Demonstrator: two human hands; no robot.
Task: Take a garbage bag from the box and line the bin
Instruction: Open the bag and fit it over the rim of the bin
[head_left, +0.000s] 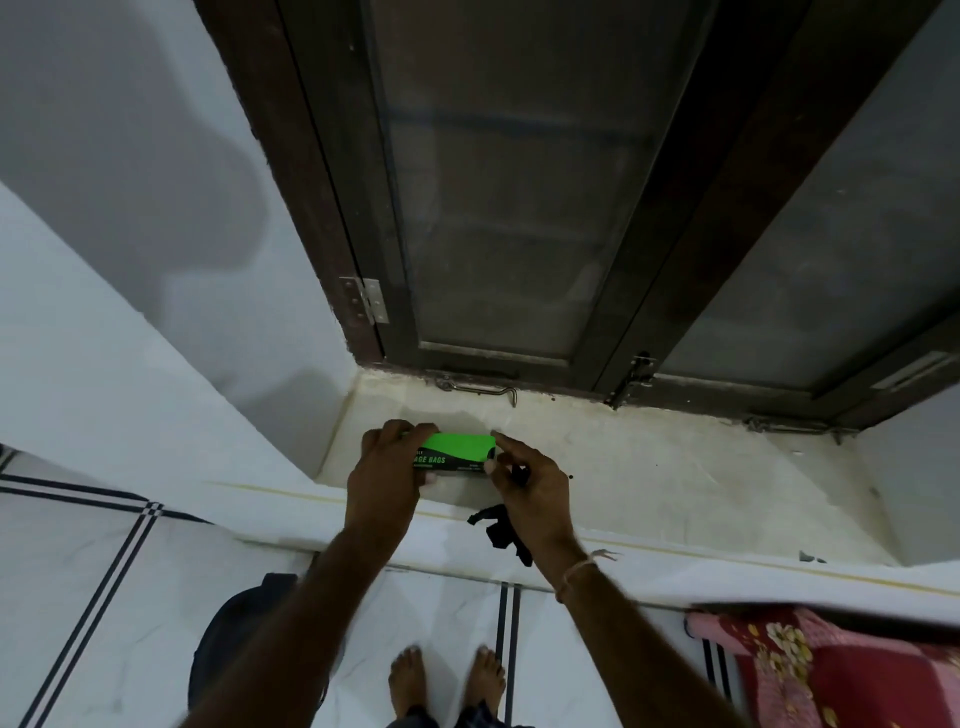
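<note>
Landmark: small green-and-black cardboard garbage-bag box (457, 453), held just above the pale stone window sill (649, 467), near the sill's left end.
Left hand (387, 467): grip closed around the box's left end, fingers curled over its top edge, thumb beneath.
Right hand (524, 480): grip partly open at the box's right end; forefinger and thumb pinch that end, and the remaining fingers curl around a black plastic garbage bag (493, 525).
Bag position: crumpled, hanging below and right of the box, at the sill's front edge.
Wrist detail: thin thread band (576, 571) on the right forearm.
Behind the box: dark wooden window frame (644, 249) with a metal hook latch (478, 388).
Below the box: white tiled floor (104, 597), bare feet (447, 680), and a dark round object (234, 639), possibly the bin, left of the feet.
</note>
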